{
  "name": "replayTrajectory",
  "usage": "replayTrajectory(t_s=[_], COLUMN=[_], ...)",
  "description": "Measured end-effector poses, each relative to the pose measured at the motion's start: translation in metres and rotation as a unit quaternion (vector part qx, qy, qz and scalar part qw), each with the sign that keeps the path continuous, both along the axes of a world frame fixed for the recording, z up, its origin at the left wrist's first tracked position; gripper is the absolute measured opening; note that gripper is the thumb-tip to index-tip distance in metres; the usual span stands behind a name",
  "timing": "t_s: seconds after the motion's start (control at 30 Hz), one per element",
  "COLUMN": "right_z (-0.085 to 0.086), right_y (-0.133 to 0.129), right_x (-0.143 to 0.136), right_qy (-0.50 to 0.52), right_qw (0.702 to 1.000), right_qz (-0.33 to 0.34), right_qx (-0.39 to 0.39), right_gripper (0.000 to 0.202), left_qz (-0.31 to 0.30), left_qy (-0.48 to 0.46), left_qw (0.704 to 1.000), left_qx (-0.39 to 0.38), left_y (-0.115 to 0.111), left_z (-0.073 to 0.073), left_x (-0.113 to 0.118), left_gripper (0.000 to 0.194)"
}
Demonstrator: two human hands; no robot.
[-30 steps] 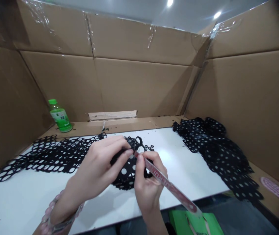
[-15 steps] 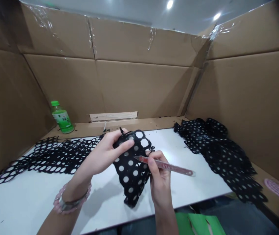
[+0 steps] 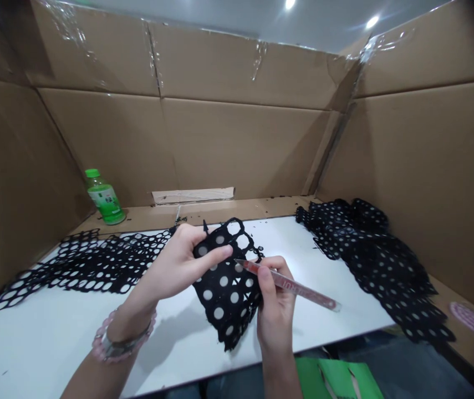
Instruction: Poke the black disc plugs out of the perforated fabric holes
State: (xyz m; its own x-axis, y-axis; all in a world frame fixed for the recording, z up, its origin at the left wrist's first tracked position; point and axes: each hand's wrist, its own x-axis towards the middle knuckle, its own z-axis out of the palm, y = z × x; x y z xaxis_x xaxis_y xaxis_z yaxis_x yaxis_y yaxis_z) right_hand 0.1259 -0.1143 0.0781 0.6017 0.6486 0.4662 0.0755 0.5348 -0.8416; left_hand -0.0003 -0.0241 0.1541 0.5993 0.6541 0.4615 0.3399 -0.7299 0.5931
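A black piece of fabric (image 3: 223, 282) with rows of round dots hangs over the white table in front of me. Along its upper right edge the rounds are open holes. My left hand (image 3: 178, 266) pinches its upper left part, thumb on top and fingers mostly hidden behind. Between the thumb and fingers of my right hand (image 3: 277, 302) is a slim pointed tool (image 3: 303, 290) with a reddish, see-through body and lettering; its exact kind is unclear. The tool's dark tip points left, at the fabric close to my left thumb. Some right fingers are behind the fabric's edge.
Black netting (image 3: 95, 263) with open holes lies on the table's left. Dotted black fabric (image 3: 378, 260) is heaped at the right, hanging past the table edge. A green bottle (image 3: 107, 202) stands at the back left. Cardboard walls (image 3: 245, 144) surround the table; a green bag (image 3: 336, 379) is below.
The fabric's lower end has swung slightly right. My right hand and the pointed tool have shifted a little to the right, and the tool tilts more steeply. My left hand keeps its hold.
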Motion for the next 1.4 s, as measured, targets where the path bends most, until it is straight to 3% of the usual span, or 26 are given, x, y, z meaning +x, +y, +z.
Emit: replayTrajectory(t_s=[0.2,0.4,0.5,0.63,0.73,0.9,1.13,1.3,1.4], right_z=[0.01,0.022,0.022,0.013,0.005,0.0,0.0,0.0,0.002], right_y=[-0.005,-0.007,-0.006,-0.005,-0.004,-0.002,-0.004,-0.005,-0.003], right_x=[-0.005,-0.012,-0.01,0.001,0.007,0.007,0.01,0.009,0.008], right_qy=[-0.08,-0.219,-0.193,-0.033,0.001,-0.004,0.009,-0.009,-0.034], right_qw=[0.994,0.967,0.976,0.999,0.997,0.998,0.999,0.999,0.999], right_qz=[-0.071,-0.133,-0.105,0.023,0.068,0.053,0.038,0.033,-0.002], right_qx=[-0.019,0.006,0.004,0.029,0.037,0.027,0.029,0.032,0.023], right_gripper=[0.016,0.015,0.014,0.015,0.018,0.016,0.017,0.015,0.016], left_qz=[-0.018,-0.039,-0.048,-0.005,0.015,0.008,-0.099,0.012,0.012], left_qy=[0.01,0.032,0.019,-0.042,-0.083,-0.076,-0.036,-0.032,-0.044], left_qw=[0.998,0.989,0.992,0.999,0.996,0.995,0.984,0.993,0.996], left_qx=[0.064,0.139,0.113,0.022,-0.039,-0.066,-0.143,-0.112,-0.082], left_y=[-0.01,-0.029,-0.032,-0.024,-0.013,-0.002,-0.001,0.0,0.001], left_z=[0.004,0.012,0.013,0.012,0.01,0.006,0.004,-0.005,-0.006], left_x=[-0.001,-0.003,-0.005,-0.008,-0.006,-0.002,-0.005,-0.004,-0.002], left_gripper=[0.043,0.027,0.029,0.03,0.028,0.023,0.033,0.031,0.03])
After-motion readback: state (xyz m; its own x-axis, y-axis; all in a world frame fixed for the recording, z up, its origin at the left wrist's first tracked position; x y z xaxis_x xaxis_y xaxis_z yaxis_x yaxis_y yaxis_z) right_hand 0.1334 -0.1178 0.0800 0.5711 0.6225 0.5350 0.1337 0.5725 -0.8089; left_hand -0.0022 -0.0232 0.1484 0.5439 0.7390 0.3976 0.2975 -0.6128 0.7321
